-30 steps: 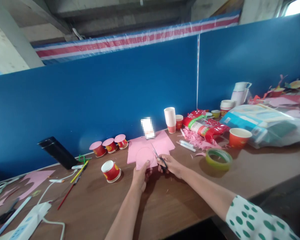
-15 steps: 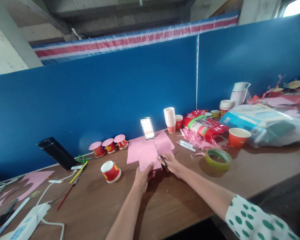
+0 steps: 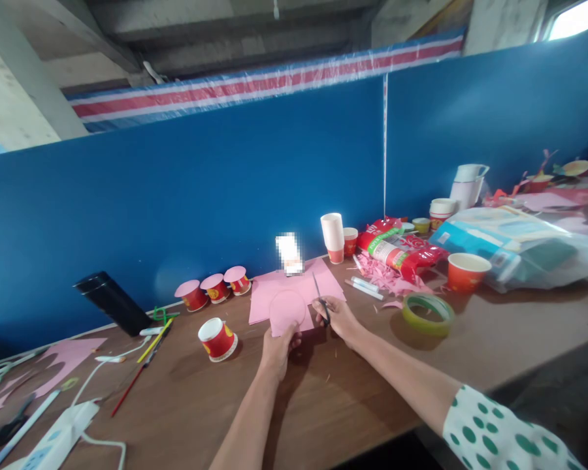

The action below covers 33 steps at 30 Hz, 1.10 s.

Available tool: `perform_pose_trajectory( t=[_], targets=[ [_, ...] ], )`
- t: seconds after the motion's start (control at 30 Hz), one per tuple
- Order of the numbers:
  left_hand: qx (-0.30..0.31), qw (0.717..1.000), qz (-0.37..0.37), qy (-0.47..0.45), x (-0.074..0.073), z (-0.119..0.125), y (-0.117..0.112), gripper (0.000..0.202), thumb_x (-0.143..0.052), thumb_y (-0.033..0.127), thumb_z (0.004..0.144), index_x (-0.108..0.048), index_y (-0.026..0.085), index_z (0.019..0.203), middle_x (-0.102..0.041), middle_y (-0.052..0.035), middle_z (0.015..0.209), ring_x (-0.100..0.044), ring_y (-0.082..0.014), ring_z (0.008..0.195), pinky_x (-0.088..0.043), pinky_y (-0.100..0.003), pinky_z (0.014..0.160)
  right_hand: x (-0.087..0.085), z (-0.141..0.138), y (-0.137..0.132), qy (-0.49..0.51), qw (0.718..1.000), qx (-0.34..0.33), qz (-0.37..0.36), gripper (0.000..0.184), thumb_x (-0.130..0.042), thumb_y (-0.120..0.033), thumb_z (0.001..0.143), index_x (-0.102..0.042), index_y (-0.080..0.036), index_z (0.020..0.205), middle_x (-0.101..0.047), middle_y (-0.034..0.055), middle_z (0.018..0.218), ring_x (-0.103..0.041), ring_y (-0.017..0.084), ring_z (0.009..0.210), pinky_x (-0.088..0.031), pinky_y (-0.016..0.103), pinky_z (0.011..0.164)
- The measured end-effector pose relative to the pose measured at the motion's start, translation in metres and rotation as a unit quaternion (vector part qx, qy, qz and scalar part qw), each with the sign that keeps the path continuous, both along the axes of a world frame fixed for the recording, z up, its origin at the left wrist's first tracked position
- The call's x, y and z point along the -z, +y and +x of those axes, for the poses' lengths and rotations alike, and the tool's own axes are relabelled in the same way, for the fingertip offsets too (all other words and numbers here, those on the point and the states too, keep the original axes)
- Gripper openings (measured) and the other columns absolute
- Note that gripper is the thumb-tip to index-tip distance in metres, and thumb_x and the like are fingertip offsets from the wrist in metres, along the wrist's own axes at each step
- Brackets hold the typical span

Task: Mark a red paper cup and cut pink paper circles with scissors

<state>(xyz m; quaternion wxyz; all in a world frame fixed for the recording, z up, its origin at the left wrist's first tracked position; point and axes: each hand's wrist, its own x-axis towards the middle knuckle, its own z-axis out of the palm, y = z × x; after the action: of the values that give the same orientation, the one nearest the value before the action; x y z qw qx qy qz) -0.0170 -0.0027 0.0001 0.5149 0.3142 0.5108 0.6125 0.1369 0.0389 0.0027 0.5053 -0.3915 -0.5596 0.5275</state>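
My left hand (image 3: 277, 344) pinches the near edge of a pink paper piece (image 3: 289, 312) with a drawn circle, held just above the brown table (image 3: 353, 391). My right hand (image 3: 337, 314) is closed round the handles of small scissors (image 3: 320, 299), whose blades point up and away along the right side of the circle. More pink sheets (image 3: 304, 284) lie flat under and behind the held piece.
An upturned red paper cup (image 3: 217, 337) stands left of my hands, three pink-capped red cups (image 3: 214, 287) behind it. A green tape roll (image 3: 428, 313), a red cup (image 3: 468, 271), glue sticks (image 3: 366, 286), stacked white cups (image 3: 334, 235) and plastic bags sit right. A power strip (image 3: 44, 440), pencils and scissors lie left.
The scissors have swung from left-leaning to nearly upright, moving round the circle's right side. My left hand has turned the pink piece a little. The camera tilted slightly.
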Motion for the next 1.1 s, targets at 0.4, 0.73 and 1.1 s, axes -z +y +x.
perform_pose_trajectory(
  t=[0.4,0.73,1.1],
  targets=[
    [-0.054,0.998,0.013,0.017,-0.002,-0.008,0.003,0.034,-0.076,0.032,0.051,-0.061,0.010,0.071,-0.058,0.0005,0.055,-0.051,-0.0081,0.043,-0.042,-0.020,0.042,0.003,0.003,-0.009,-0.194,0.965,0.103,0.143,0.024,-0.061,-0.035,0.068,-0.041,-0.022,0.063,-0.048,-0.0044,0.056,-0.042,0.012,0.051,-0.032,0.024,0.050],
    [-0.048,0.998,0.033,-0.003,0.006,-0.009,0.006,0.036,-0.074,0.035,0.055,-0.059,0.010,0.075,-0.059,-0.0005,0.056,-0.055,-0.0100,0.044,-0.044,-0.020,0.042,0.010,-0.001,-0.005,-0.163,0.975,0.106,0.112,0.021,-0.058,-0.035,0.070,-0.042,-0.022,0.067,-0.048,-0.0043,0.057,-0.044,0.014,0.053,-0.034,0.025,0.052],
    [-0.058,0.997,0.044,-0.020,0.008,-0.008,0.008,0.029,-0.075,0.027,0.056,-0.061,0.009,0.073,-0.064,-0.0038,0.062,-0.058,-0.0110,0.050,-0.047,-0.021,0.049,0.010,-0.003,-0.006,-0.200,0.964,0.117,0.129,0.022,-0.055,-0.040,0.072,-0.043,-0.021,0.071,-0.052,-0.0045,0.059,-0.048,0.013,0.054,-0.035,0.023,0.052]
  ],
)
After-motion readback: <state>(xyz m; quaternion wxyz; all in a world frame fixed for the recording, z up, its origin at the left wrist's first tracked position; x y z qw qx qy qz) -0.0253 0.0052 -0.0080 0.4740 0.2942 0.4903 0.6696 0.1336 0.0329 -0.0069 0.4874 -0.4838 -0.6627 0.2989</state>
